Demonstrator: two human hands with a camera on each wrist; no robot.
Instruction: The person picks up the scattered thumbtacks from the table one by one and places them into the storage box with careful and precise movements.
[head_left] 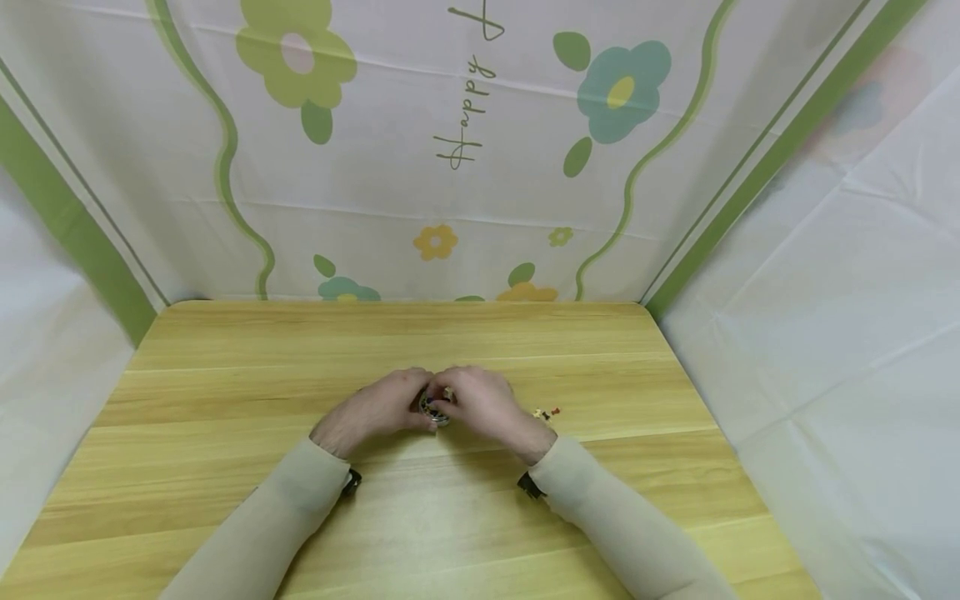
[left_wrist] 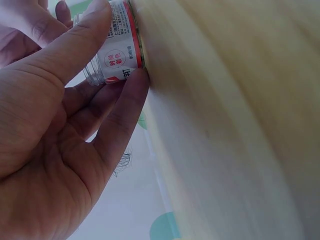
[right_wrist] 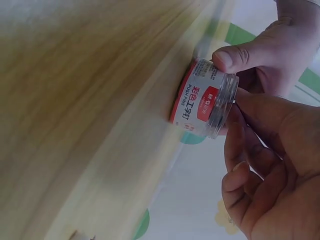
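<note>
A small clear push-pin jar (right_wrist: 202, 97) with a white and red label stands upright on the table. My left hand (head_left: 386, 404) grips it from the left; in the left wrist view the thumb and fingers of that hand (left_wrist: 55, 130) lie around its side. At the jar's uncovered mouth is my right hand (head_left: 483, 404), its thumb and forefinger bent together over the rim. Colored bits show inside the jar in the head view. Whether the right fingertips pinch a pin is hidden. Several loose push pins (head_left: 546, 414), some red and pale, lie right of the right hand.
The wooden table (head_left: 442, 517) extends around both hands. A white flowered cloth (head_left: 390, 183) hangs behind its far edge, and white sheets (head_left: 847, 350) close off the sides. Dark straps (head_left: 531, 485) circle the wrists.
</note>
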